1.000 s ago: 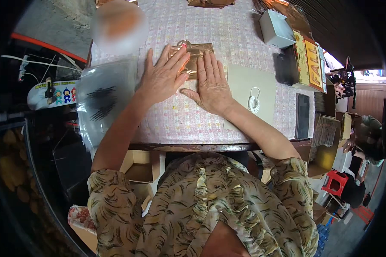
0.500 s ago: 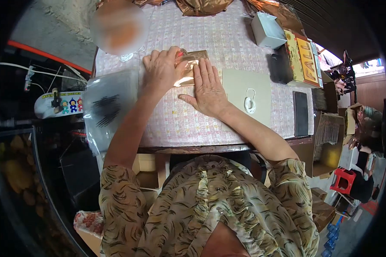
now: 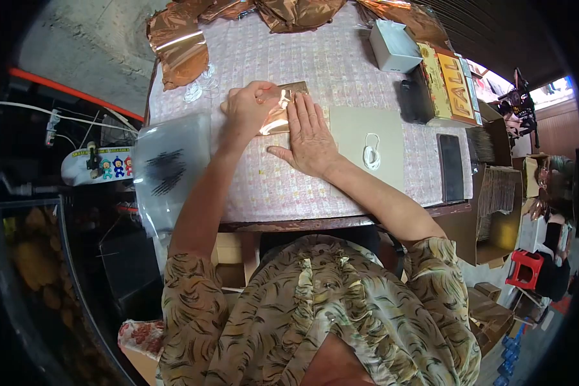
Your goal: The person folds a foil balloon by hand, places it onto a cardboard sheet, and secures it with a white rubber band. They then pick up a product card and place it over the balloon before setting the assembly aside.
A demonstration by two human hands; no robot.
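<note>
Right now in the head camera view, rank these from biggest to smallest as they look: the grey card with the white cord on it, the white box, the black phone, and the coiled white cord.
1. grey card
2. white box and black phone: look alike in area, and the box lies farther off, so unranked
3. coiled white cord

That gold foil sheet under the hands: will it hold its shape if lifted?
Probably not. The foil sheet curls where the left hand lifts it, so likely floppy. It needs the right hand pressing it flat, so probably light and slippery.
</note>
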